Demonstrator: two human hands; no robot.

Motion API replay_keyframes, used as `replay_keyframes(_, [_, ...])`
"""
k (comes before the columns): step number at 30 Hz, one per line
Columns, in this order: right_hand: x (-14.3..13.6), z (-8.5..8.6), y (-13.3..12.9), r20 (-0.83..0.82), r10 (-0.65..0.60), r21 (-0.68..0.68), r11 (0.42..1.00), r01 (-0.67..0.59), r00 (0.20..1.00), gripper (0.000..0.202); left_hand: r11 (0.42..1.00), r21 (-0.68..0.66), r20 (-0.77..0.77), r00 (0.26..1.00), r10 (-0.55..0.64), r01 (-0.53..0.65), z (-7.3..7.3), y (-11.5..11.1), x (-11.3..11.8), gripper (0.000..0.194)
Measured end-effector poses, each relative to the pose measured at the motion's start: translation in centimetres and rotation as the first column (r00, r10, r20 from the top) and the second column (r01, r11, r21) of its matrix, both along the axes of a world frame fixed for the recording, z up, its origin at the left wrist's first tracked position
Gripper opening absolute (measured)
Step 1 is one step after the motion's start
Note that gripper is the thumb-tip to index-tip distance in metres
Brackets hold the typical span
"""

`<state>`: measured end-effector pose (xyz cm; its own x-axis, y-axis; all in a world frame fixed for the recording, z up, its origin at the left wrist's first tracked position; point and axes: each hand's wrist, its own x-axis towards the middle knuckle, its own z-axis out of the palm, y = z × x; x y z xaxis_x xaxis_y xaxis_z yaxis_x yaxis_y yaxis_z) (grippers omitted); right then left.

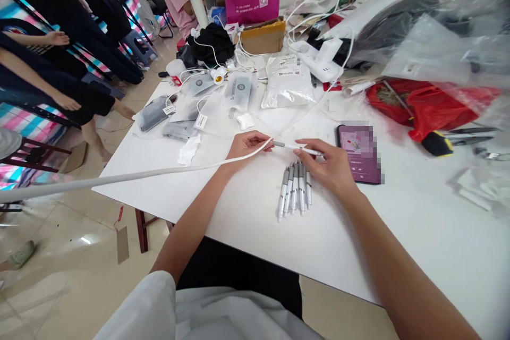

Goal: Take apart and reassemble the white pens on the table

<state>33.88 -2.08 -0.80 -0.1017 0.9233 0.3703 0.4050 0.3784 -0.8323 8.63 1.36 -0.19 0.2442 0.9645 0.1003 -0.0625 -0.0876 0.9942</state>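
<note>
Pen [290, 146] spans both hands above the table [239, 255], nearly level; clock directions here are taken from it. The left hand [251, 144], at nine o'clock, pinches the grey end with fingers drawn in narrow. The right hand [329, 163], at three o'clock, holds the white end between thumb and fingers. At six o'clock a row of pens [295, 186] lies side by side, just below the right fingers. The phone [358, 151] lies at three o'clock, near the right wrist. A cable [191, 168] crosses in front of the left hand from eight o'clock; whether it touches, I cannot tell. A paper scrap [189, 150] sits at nine, grey packets [239, 90] around ten, a parcel [287, 87] at twelve, a power strip [314, 64] at one, and a red bag [434, 103] between two and three.
</note>
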Motion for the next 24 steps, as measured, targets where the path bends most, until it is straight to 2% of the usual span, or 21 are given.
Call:
replay_keyframes(3, [-0.1, -0.2, 0.6, -0.313, -0.046, -0.081, 0.996, 0.022, 0.949, 0.030, 0.997, -0.023, -0.072, 0.994, -0.080, 0.078, 0.1, -0.5, 0.2, 0.035])
replay_keyframes(5, [0.0, -0.3, 1.1, -0.463, -0.017, -0.088, 0.996, -0.026, 0.886, 0.028, 0.989, -0.022, -0.104, 0.984, -0.148, 0.146, 0.1, -0.8, 0.4, 0.034])
replay_keyframes(9, [1.1, 0.4, 1.8, -0.529, 0.130, -0.049, 0.982, -0.182, 0.839, 0.035, 0.984, -0.002, -0.084, 0.981, -0.175, 0.175, 0.3, -1.2, 0.6, 0.032])
replay_keyframes(12, [2.2, 1.3, 1.7, -0.580, 0.163, -0.022, 0.976, -0.215, 0.798, 0.048, 0.990, -0.015, -0.101, 0.985, -0.138, 0.137, 0.3, -1.2, 0.5, 0.029])
replay_keyframes(14, [2.7, 1.8, 1.6, -0.651, 0.177, -0.033, 0.965, -0.260, 0.738, 0.048, 0.991, -0.019, -0.104, 0.986, -0.130, 0.129, 0.3, -1.2, 0.5, 0.029])
replay_keyframes(17, [3.1, 2.0, 1.4, -0.810, 0.140, -0.067, 0.943, -0.327, 0.569, 0.045, 0.990, -0.023, -0.112, 0.983, -0.142, 0.140, 0.5, -1.3, 0.5, 0.031])
replay_keyframes(20, [3.0, 2.0, 1.3, -0.953, -0.005, -0.123, 0.919, -0.375, 0.302, 0.044, 0.990, -0.035, -0.109, 0.984, -0.143, 0.140, 0.8, -1.5, 0.6, 0.031])
replay_keyframes(22, [2.8, 2.1, 1.3, -0.986, -0.093, -0.141, 0.903, -0.405, 0.136, 0.044, 0.990, -0.040, -0.102, 0.985, -0.139, 0.136, 0.9, -1.5, 0.7, 0.031])
replay_keyframes(24, [2.7, 2.1, 1.3, -0.989, -0.142, -0.142, 0.894, -0.425, 0.034, 0.044, 0.991, -0.038, -0.101, 0.986, -0.135, 0.132, 0.8, -1.5, 0.8, 0.030])
